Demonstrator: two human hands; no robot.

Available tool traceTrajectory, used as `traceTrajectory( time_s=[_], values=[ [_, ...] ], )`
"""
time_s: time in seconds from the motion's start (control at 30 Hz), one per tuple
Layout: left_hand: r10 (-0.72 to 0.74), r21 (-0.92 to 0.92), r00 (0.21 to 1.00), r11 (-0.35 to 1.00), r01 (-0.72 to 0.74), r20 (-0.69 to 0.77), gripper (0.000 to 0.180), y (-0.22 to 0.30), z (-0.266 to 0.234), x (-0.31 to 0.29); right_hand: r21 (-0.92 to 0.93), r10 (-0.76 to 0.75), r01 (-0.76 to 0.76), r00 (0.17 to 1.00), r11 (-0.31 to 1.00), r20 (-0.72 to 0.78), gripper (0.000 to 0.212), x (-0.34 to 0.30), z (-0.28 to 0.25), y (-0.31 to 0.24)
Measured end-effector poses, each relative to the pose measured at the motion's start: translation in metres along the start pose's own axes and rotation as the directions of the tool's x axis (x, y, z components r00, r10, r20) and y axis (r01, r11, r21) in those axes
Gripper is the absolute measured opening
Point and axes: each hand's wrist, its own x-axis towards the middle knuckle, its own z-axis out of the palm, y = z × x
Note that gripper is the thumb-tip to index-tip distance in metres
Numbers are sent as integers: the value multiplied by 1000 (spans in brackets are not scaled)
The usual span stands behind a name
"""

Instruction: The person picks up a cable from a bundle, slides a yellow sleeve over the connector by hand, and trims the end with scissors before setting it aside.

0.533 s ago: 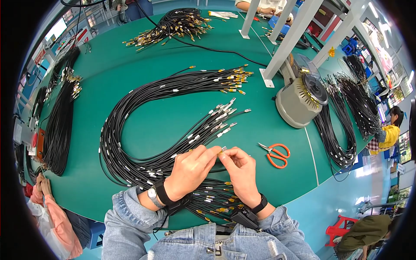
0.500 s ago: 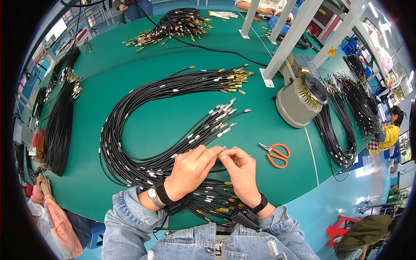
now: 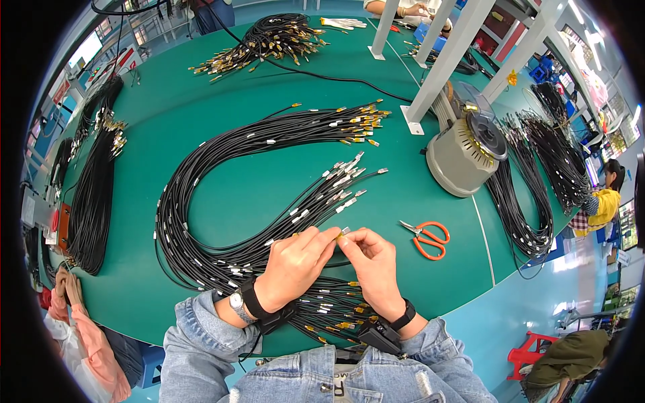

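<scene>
Head view shows a small connector (image 3: 346, 230), apparently silver and yellow.

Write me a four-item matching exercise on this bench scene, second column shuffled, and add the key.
Column one
1. Scissors
2. Central cable bundle
3. Left hand
4. Rounded machine

Column two
A. Has a watch at its wrist
B. Grey-beige, near the foot of a pale post
C. Orange-handled, lying to the right of the right hand
D. Black, bent in a curve that opens toward the right

Right pairs: 1-C, 2-D, 3-A, 4-B
</scene>
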Motion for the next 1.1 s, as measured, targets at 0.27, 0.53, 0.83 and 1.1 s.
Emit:
traceTrajectory(
  time_s=[0.27,0.53,0.83,1.1],
  values=[
    [-41,-24,999,999,41,-6,24,1,0,0,7,12,-13,1000,1000,7,6,-1,0,0],
    [-211,-165,976,962,217,54,20,2,0,0,50,43,-45,998,998,40,8,-3,-2,-3],
    [-360,-341,916,851,400,178,18,-2,-1,2,87,55,-58,998,994,43,8,-3,-3,-3],
    [-403,-480,858,712,512,318,13,-6,-3,0,-34,-26,27,999,999,28,9,1,-4,5]
  ],
)
